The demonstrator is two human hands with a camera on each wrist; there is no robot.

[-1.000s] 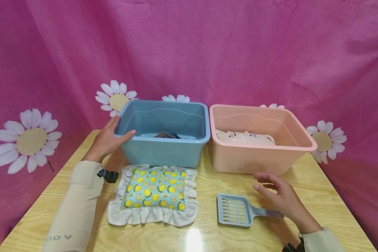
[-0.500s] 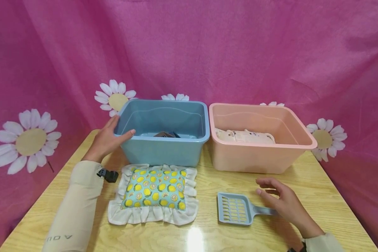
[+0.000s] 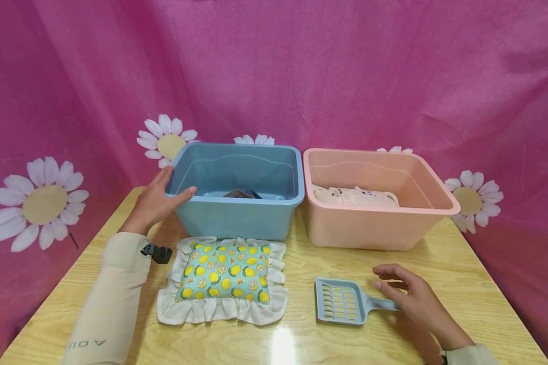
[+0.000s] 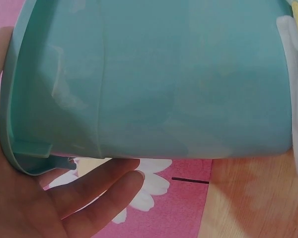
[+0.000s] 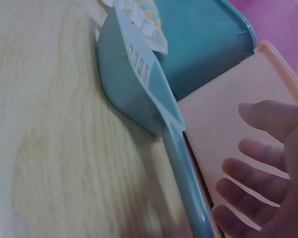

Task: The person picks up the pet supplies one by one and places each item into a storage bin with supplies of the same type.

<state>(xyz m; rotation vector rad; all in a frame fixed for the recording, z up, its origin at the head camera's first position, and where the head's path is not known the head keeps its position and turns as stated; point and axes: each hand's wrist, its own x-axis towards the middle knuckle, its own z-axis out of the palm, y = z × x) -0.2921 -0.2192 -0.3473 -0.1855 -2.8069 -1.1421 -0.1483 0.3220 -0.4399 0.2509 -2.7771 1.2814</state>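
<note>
With my left hand (image 3: 154,204) spread against the blue bin (image 3: 235,219), I'd lower my loose, empty right hand (image 3: 416,300) squarely over the scoop (image 3: 362,304) at near right before gripping.

The left bin (image 3: 233,218) and right bin (image 3: 361,230) stand side by side on the far part of the counter (image 3: 297,299), a curtain (image 3: 274,66) behind them. Small items (image 3: 242,194) lie in the left bin, a cloth item (image 3: 361,198) in the right. A cushion (image 3: 228,274) lies just before the left bin; to its right, before the right bin, lies a scoop (image 3: 340,302), its handle (image 3: 381,304) pointing right.
</note>
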